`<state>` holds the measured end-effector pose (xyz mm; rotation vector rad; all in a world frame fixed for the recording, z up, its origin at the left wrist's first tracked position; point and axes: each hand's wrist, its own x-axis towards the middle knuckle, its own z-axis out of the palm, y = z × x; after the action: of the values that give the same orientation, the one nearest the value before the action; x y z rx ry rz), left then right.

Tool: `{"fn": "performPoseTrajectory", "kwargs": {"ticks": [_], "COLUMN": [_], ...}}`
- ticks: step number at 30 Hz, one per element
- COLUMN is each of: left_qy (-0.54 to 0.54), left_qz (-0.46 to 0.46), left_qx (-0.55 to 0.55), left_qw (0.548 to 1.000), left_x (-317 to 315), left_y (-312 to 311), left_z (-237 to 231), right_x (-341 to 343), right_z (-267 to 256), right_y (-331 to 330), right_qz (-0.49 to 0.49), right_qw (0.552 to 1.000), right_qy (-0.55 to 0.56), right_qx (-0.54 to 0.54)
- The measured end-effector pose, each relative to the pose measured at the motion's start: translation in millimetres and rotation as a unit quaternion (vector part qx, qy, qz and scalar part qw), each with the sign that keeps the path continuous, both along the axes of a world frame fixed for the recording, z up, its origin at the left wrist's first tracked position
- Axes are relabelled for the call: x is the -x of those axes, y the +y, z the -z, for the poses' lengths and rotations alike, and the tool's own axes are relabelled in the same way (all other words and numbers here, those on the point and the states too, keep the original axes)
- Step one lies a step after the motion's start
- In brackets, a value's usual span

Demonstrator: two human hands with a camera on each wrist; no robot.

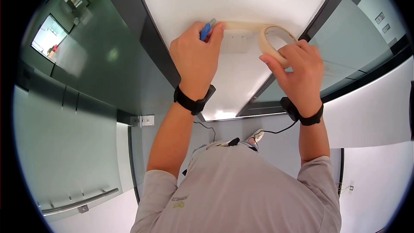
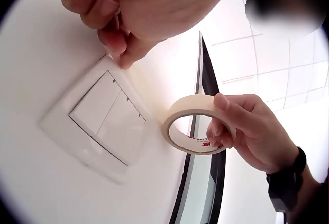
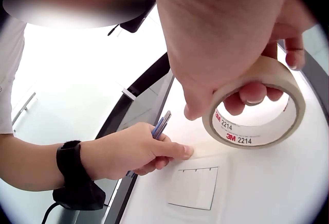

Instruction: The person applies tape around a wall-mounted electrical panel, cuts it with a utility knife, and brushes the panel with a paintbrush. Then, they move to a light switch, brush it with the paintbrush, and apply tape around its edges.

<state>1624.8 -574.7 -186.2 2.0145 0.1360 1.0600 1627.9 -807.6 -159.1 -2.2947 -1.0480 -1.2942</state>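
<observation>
My left hand (image 1: 194,56) holds a blue box cutter (image 1: 205,31) in its curled fingers, the metal tip pointing up. Its thumb and fingertip are at the end of a cream masking tape strip (image 1: 241,25), right at the wall. From there the strip runs to the masking tape roll (image 1: 270,48), marked 3M 2214 inside. My right hand (image 1: 303,67) grips that roll, thumb outside and fingers through the ring, as the right wrist view shows. The white wall switch plate (image 2: 110,123) sits beneath the strip, with the left fingertips near its upper corner.
A white wall panel (image 1: 241,0) bears the switch. Dark frames (image 1: 125,4) flank it, with a glass panel (image 1: 358,39) at the right. Cables (image 1: 276,132) hang from both wrist straps. A door handle bar (image 1: 82,202) is at lower left.
</observation>
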Motion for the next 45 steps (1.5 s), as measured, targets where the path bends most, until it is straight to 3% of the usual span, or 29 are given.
{"fn": "performPoseTrajectory", "kwargs": {"ticks": [21,30,36,39,41,45], "left_qy": [-0.001,0.052,0.082,0.097,0.019,0.049], "left_qz": [0.004,-0.014,-0.001,-0.043,-0.059,-0.090], "left_qx": [-0.014,-0.093,-0.042,-0.056,-0.043,0.003], "left_qw": [1.000,0.994,0.996,0.993,0.997,0.995], "left_x": [-8,-15,-9,-10,-7,11], "left_y": [-25,-40,-31,-27,-16,13], "left_z": [-3,-16,-28,-21,-16,-22], "right_x": [2,-4,0,0,1,2], "right_z": [3,7,6,6,5,7], "right_y": [19,16,22,23,22,23], "right_qz": [0.013,0.004,0.024,0.022,0.020,0.022], "right_qw": [0.998,0.998,0.998,0.998,0.998,0.998], "right_qy": [0.019,0.022,0.016,0.011,0.019,0.019], "right_qx": [-0.055,-0.061,-0.051,-0.055,-0.051,-0.056]}}
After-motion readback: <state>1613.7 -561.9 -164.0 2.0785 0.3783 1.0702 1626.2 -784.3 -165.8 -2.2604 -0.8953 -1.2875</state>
